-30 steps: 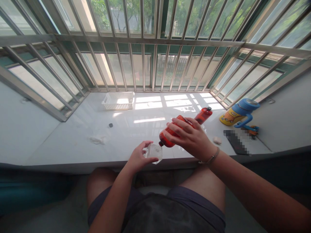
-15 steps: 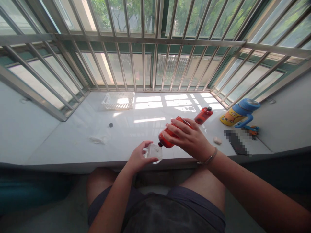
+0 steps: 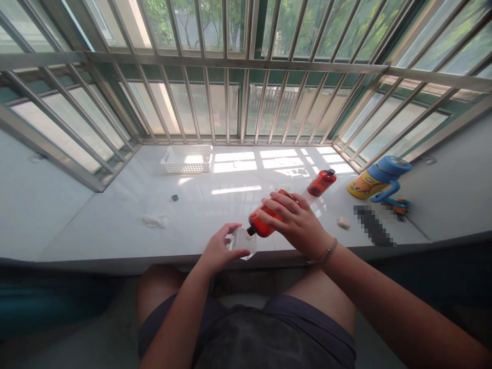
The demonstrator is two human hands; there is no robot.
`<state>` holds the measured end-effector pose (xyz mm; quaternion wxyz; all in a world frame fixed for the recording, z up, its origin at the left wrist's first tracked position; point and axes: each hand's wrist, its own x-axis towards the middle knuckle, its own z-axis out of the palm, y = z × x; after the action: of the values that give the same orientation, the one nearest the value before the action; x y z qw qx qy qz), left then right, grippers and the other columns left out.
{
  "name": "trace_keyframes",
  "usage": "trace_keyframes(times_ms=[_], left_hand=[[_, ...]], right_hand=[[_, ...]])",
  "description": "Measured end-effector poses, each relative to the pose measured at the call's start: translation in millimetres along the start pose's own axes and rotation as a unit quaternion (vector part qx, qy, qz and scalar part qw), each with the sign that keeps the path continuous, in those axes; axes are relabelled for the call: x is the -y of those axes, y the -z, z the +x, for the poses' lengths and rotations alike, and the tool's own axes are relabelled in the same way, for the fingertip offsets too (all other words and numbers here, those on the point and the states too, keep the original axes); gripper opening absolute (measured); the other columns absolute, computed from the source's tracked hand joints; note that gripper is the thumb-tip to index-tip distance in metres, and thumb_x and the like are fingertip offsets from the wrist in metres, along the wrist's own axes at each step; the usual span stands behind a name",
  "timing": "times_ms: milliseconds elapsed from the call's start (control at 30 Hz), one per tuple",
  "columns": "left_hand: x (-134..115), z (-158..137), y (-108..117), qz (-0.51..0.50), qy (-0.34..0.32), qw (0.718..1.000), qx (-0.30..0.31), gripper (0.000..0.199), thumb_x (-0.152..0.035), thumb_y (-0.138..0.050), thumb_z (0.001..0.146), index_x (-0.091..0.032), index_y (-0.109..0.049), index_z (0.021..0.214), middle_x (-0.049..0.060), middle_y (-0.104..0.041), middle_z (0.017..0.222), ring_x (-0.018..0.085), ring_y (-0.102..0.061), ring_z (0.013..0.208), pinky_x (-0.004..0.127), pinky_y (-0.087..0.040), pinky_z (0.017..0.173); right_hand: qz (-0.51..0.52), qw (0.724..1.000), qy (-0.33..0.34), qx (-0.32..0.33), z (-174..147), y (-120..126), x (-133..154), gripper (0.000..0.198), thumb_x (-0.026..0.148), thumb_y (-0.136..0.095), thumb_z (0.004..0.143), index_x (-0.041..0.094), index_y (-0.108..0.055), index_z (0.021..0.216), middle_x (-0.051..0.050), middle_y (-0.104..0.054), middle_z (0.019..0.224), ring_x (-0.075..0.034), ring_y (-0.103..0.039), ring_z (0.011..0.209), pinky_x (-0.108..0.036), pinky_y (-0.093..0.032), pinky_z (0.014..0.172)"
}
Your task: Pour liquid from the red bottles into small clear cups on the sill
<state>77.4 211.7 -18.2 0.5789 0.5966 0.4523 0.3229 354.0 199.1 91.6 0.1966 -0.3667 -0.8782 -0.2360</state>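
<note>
My right hand (image 3: 294,220) is wrapped round a red bottle (image 3: 261,224), which is tilted with its dark neck pointing down to the left. Below that neck, my left hand (image 3: 221,248) grips a small clear container (image 3: 245,243) between thumb and fingers, near the front edge of the sill. The neck is at the container's top; whether they touch I cannot tell. Any liquid passing between them is too small to see. A second red bottle (image 3: 322,183) stands on the sill behind my right hand.
On the white sill (image 3: 115,225) are a white basket (image 3: 187,159), a small dark cap (image 3: 175,198) and a crumpled tissue (image 3: 154,221). To the right are a blue-and-yellow flask (image 3: 371,179), a pale lump (image 3: 344,222) and a blurred dark object (image 3: 372,225). Metal bars (image 3: 238,64) rise behind.
My right hand and the red bottle have moved slightly left and down, bringing the neck closer over the clear container. My left hand has stayed in place.
</note>
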Motion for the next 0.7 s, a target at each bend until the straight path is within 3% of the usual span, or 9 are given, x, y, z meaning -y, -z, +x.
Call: trace_keyframes(times_ms=[200, 333, 533, 700], left_hand=[[4, 2, 0, 0.001, -0.005, 1.000, -0.010, 0.081, -0.041, -0.100, 0.063, -0.024, -0.067, 0.134, 0.012, -0.072, 0.132, 0.036, -0.068, 0.123, 0.050, -0.057, 0.105], [10, 4, 0, 0.004, -0.007, 1.000, -0.027, 0.081, -0.044, -0.099, 0.064, -0.023, -0.065, 0.135, 0.013, -0.071, 0.133, 0.035, -0.067, 0.126, 0.051, -0.057, 0.107], [21, 15, 5, 0.005, -0.019, 0.997, -0.079, 0.082, -0.047, -0.099, 0.064, -0.024, -0.062, 0.134, 0.012, -0.068, 0.136, 0.034, -0.065, 0.132, 0.051, -0.057, 0.110], [31, 27, 17, 0.006, -0.032, 0.996, -0.088, 0.083, -0.048, -0.099, 0.065, -0.024, -0.059, 0.133, 0.011, -0.067, 0.137, 0.032, -0.066, 0.130, 0.048, -0.056, 0.112]], right_hand=[[0.072, 0.990, -0.118, 0.030, -21, -28, 16, 0.055, 0.011, -0.069, 0.096, 0.029, -0.057, 0.146, -0.008, -0.067, 0.147, -0.034, -0.054, 0.145, -0.060, -0.033, 0.125], [0.166, 0.958, -0.233, -0.021, -40, -48, 21, 0.069, 0.017, -0.078, 0.084, 0.024, -0.051, 0.147, -0.014, -0.067, 0.142, -0.036, -0.055, 0.144, -0.058, -0.045, 0.118], [0.261, 0.876, -0.397, -0.085, -71, -82, 33, 0.076, 0.047, -0.090, 0.078, 0.022, -0.053, 0.140, -0.015, -0.070, 0.127, -0.036, -0.069, 0.118, -0.056, -0.058, 0.101], [0.407, 0.766, -0.493, -0.067, -79, -101, 42, 0.081, 0.054, -0.092, 0.076, 0.025, -0.050, 0.139, -0.011, -0.075, 0.119, -0.030, -0.077, 0.101, -0.048, -0.063, 0.092]])
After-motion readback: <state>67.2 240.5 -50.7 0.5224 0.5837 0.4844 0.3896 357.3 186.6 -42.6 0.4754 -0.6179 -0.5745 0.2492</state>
